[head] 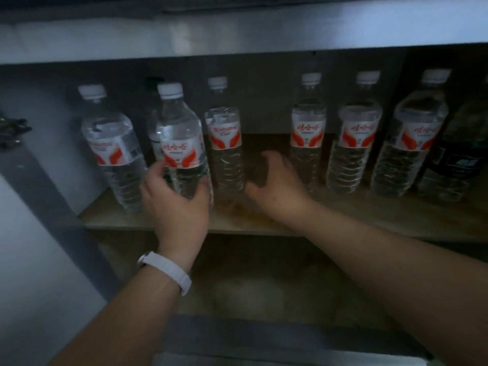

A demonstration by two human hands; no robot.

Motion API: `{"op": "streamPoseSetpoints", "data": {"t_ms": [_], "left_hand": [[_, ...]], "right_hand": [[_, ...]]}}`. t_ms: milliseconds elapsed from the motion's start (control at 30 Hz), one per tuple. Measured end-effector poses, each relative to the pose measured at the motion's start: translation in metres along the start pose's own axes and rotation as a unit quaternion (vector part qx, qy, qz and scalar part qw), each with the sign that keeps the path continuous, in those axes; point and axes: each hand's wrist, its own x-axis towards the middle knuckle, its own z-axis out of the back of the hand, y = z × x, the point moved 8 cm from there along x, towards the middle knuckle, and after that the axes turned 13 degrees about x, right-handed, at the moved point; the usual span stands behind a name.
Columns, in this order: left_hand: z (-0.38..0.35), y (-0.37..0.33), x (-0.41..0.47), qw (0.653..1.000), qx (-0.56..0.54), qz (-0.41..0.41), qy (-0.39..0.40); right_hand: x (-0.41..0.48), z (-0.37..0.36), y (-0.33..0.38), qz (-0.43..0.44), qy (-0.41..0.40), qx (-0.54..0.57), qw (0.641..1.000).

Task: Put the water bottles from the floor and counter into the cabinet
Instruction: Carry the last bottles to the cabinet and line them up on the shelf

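Inside the cabinet, several clear water bottles with red-and-white labels stand in a row on the wooden shelf [369, 215]. My left hand [174, 202] grips the lower body of one bottle [181, 138] upright near the shelf's front left. My right hand [277, 186] hovers over the shelf with spread, relaxed fingers and holds nothing, in the gap between a bottle at the middle [225, 138] and another on its right [307, 133]. More bottles stand at the far left [111, 143] and at the right [353, 138] [414, 143].
A dark-labelled bottle [459, 159] stands at the shelf's far right. Another dark bottle sits half hidden behind the gripped one. The counter edge [237, 35] overhangs the opening. A grey cabinet frame [52, 207] borders the left side. A lower compartment [250, 281] lies below the shelf.
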Motion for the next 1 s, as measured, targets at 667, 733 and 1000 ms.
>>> {"op": "streamPoseSetpoints", "data": {"t_ms": [667,733,1000], "left_hand": [[-0.01,0.018,0.024,0.998,0.001,-0.032,0.056],[-0.014,0.017,0.024,0.998,-0.007,-0.026,0.058],[-0.046,0.004,0.031,0.996,-0.02,0.012,0.086]], "right_hand": [[0.05,-0.059,0.014,0.006,-0.05,0.039,0.998],[0.047,-0.052,0.008,0.0,-0.057,0.046,0.997],[0.035,-0.014,-0.002,0.005,-0.125,0.049,0.991]]}}
